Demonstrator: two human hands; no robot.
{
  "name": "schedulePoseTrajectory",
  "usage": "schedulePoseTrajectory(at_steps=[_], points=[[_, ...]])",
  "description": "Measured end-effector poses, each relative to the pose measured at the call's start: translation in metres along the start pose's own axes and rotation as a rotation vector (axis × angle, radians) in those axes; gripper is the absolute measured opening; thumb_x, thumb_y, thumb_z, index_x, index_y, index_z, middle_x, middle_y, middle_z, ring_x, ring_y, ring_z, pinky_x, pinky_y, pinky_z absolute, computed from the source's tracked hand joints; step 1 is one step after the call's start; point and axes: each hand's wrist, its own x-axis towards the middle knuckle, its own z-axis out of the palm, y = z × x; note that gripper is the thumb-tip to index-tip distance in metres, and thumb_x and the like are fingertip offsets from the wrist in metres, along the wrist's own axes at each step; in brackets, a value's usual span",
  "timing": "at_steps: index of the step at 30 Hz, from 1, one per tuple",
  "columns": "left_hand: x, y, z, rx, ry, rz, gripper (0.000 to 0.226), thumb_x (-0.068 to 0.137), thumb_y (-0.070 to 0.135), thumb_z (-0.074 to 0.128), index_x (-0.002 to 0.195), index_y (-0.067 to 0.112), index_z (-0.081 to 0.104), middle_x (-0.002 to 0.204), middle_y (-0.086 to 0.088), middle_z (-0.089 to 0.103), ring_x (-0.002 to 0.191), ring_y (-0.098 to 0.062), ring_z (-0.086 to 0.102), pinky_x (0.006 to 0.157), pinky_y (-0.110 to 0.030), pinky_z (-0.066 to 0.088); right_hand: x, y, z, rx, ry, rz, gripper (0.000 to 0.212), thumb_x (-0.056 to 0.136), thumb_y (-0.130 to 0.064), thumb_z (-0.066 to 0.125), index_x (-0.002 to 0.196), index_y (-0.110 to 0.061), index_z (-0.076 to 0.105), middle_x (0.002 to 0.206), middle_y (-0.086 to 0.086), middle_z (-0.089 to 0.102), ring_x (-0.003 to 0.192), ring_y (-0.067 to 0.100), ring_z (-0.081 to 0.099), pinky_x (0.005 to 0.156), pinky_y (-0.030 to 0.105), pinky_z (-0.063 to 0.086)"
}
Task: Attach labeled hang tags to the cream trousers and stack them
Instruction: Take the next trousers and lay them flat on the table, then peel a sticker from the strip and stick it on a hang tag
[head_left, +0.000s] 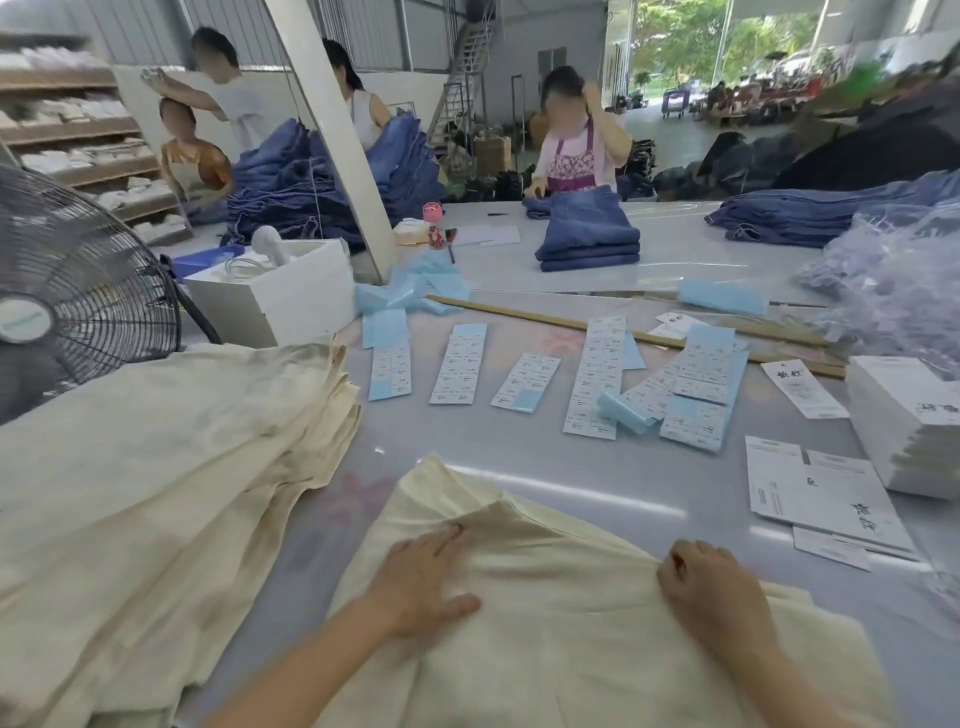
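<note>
While the pair of cream cotton trousers (545, 623) is lying across the grey table (597, 467) in the lower centre of the frame, the person is spreading and straightening it, so this looks like the laying-out step that comes ahead of tagging. The left hand (421, 582) is pressing down flat, fingers splayed and thumb out toward the right, palm resting on the cloth just below a raised fold. The right hand (706, 587) is curling over the cloth's right edge with fingers bent under; it seems to be pinching the fabric there, though the grip itself is hidden. The two hands are sitting well apart, both forearms reaching up from the bottom edge.

No tag is in either hand. The white printed hang tags (826, 499) are waiting at the right of the frame, beside a tall white stack of tag cards (904, 415), and the pale blue-and-white sticker label sheets (460, 364) are fanned out across the middle. The next move, as I judge it, is calling for one hand to let go and reach right for a tag. The finished heap of folded cream trousers (156, 467) is piling at the left.
</note>
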Motion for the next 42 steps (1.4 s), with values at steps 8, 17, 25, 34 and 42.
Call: schedulePoseTrajectory(at_steps=[8,17,25,34,42], points=[[0.058,-0.041,-0.058,-0.414,0.134,-0.064,0.018,0.090,0.028,0.057,0.090,0.013,0.066,0.085,0.002,0.065,0.079,-0.015,0.058,0.072,-0.028,0.043,0.014,0.002,0.007,0.032,-0.040,0.099,0.027,0.089,-0.035,0.038,0.066,-0.021,0.043,0.069,-0.009,0.051,0.070,0.013,0.051,0.055,0.028,0.034],[0.204,-0.135,-0.109,-0.570,0.353,-0.565,0.023,0.088,0.004,0.049,0.101,0.000,0.068,0.111,-0.017,0.066,0.104,-0.035,0.060,0.089,-0.037,0.049,0.101,-0.094,-0.008,-0.040,-0.128,-0.085,0.034,0.094,-0.028,0.039,0.063,-0.020,0.028,0.066,-0.005,0.040,0.071,0.022,0.044,0.061,0.027,0.033],[0.293,-0.197,-0.094,-0.506,0.303,-0.896,0.040,0.091,0.013,0.051,0.126,-0.005,0.046,0.132,-0.026,0.045,0.122,-0.041,0.043,0.098,-0.042,0.038,0.217,-0.254,0.031,0.103,-0.194,-0.454,0.017,0.094,-0.023,0.043,0.085,-0.012,0.053,0.092,0.009,0.062,0.080,0.029,0.053,0.062,0.029,0.031],[0.329,-0.248,-0.092,-0.499,0.198,-0.881,0.058,0.065,0.036,0.084,0.102,0.001,0.056,0.110,-0.016,0.063,0.106,-0.034,0.057,0.073,-0.034,0.043,0.310,-0.366,0.096,0.228,-0.238,-0.539,0.023,0.092,-0.010,0.045,0.111,-0.009,0.058,0.107,0.012,0.061,0.097,0.030,0.058,0.067,0.030,0.039],[0.327,-0.247,-0.088,-0.688,0.272,-0.902,0.057,0.062,0.030,0.085,0.107,0.004,0.061,0.109,-0.012,0.066,0.105,-0.030,0.060,0.088,-0.037,0.049,0.347,-0.385,0.134,0.317,-0.304,-0.349,0.028,0.088,-0.018,0.061,0.112,-0.004,0.058,0.117,0.015,0.056,0.106,0.030,0.056,0.078,0.027,0.042]])
